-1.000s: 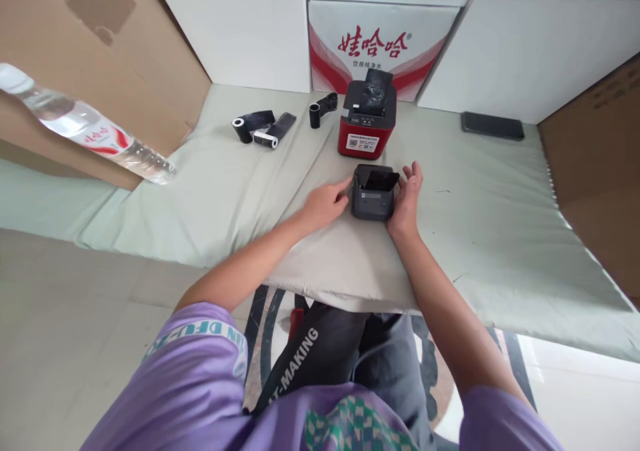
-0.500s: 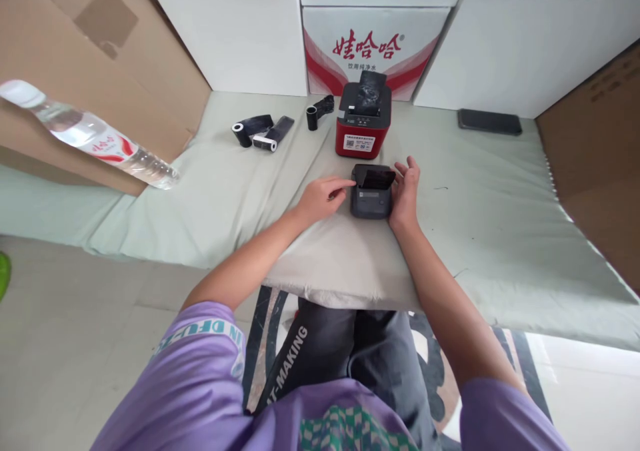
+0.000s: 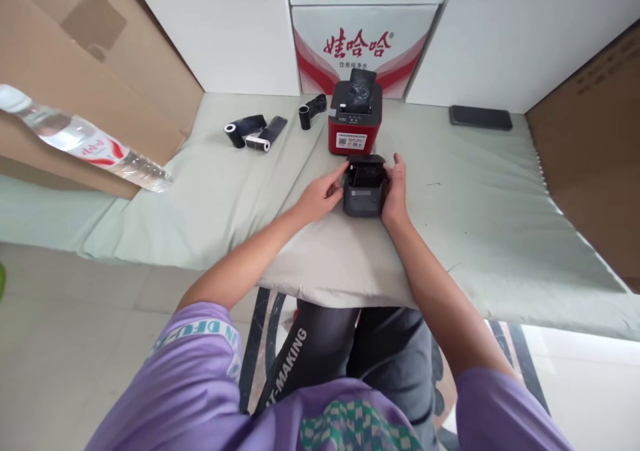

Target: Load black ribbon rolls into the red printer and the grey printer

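Observation:
A small dark grey label printer [image 3: 364, 204] rests on the cloth-covered surface in front of me, its lid [image 3: 365, 160] raised and a dark interior showing. The fingertips of my left hand [image 3: 319, 196] are closed on the lid's left edge, with the thumb lower by the printer's left side. Against the right side of the body, my right hand [image 3: 395, 194] grips the printer, one finger sticking up past the lid. Just behind it stands a red and black printer [image 3: 353, 135], with a strip of black paper [image 3: 361, 90] coming out of its top.
Left of the red printer lie several small rolls with black strips [image 3: 257, 143]. A water bottle [image 3: 90, 141] leans at the far left by a cardboard box [image 3: 145, 71]. A black phone [image 3: 481, 118] lies at the right. White boxes [image 3: 220, 38] line the back.
The small printer's lid has swung up and back, exposing the inside. My left hand has moved up to the lid's edge; my right hand stays at the printer's right side.

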### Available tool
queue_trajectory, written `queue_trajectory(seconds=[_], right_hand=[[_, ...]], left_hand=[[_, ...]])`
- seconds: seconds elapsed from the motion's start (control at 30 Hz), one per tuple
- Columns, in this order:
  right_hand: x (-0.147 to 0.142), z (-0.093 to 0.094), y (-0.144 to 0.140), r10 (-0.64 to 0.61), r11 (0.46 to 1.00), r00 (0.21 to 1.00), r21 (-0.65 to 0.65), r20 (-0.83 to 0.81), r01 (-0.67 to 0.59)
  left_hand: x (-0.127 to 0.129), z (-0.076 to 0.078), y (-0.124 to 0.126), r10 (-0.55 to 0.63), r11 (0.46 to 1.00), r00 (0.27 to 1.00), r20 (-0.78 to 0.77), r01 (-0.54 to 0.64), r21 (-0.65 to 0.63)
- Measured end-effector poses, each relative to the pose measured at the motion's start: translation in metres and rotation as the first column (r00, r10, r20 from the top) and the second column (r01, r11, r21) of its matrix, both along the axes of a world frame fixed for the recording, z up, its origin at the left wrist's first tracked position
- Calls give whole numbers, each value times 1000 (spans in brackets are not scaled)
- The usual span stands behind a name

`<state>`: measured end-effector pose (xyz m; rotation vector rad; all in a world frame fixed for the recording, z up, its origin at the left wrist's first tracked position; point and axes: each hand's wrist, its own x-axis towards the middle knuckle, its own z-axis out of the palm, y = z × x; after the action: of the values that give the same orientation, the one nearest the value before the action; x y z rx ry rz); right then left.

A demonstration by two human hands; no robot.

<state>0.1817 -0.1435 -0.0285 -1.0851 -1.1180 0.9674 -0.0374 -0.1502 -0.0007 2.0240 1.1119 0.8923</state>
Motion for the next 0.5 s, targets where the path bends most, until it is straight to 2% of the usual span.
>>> queue_trajectory(seconds=[0.13, 0.37, 0.5], right_hand=[[-3, 7, -2, -34, 997, 996, -68, -83, 29], [-3, 15, -10, -17, 998, 1000, -60, -21, 16], [-4, 19, -14, -20, 998, 1000, -57, 7, 20]], left_hand=[[-3, 2, 2, 9, 1000, 1000, 11, -9, -23], [-5, 2, 6, 19, 999, 999, -31, -20, -33], [-5, 9, 6, 41, 998, 996, -73, -45, -51]])
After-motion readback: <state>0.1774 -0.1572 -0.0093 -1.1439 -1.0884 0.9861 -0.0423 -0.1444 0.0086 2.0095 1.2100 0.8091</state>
